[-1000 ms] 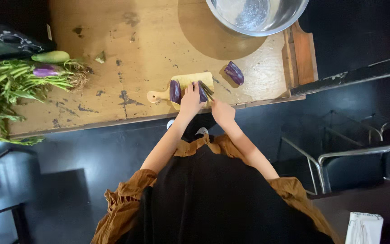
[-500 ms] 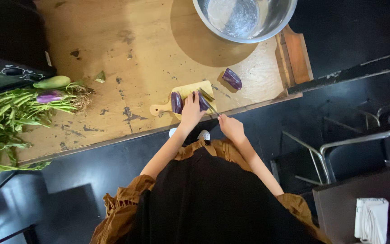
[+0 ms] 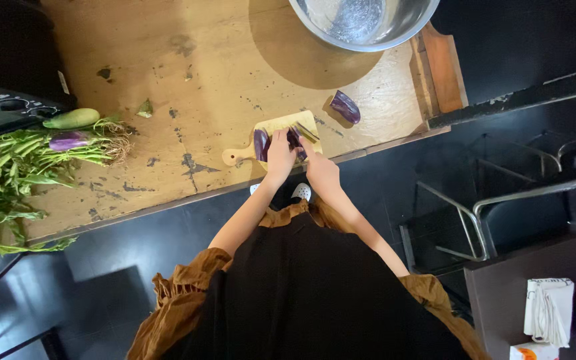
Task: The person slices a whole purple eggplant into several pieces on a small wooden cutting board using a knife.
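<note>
A small wooden cutting board [image 3: 276, 127] with a handle lies at the near edge of a worn wooden table [image 3: 188, 73]. Purple eggplant pieces [image 3: 261, 143] lie on it. My left hand [image 3: 280, 155] presses down on the eggplant on the board. My right hand [image 3: 319, 168] grips a knife [image 3: 307, 132], its blade lying over the board next to the eggplant. Another eggplant piece [image 3: 345, 107] rests on the table just right of the board.
A large steel bowl [image 3: 361, 21] stands at the table's far right. Leafy greens [image 3: 15, 173], a whole purple eggplant [image 3: 69, 141] and a pale green vegetable [image 3: 72, 119] lie at the left. A wooden block [image 3: 443, 67] sits at the right edge. Metal chair frame [image 3: 495, 213] stands to the right.
The view has shifted slightly; both hands stay on the board, the right hand working the knife beside the eggplant.
</note>
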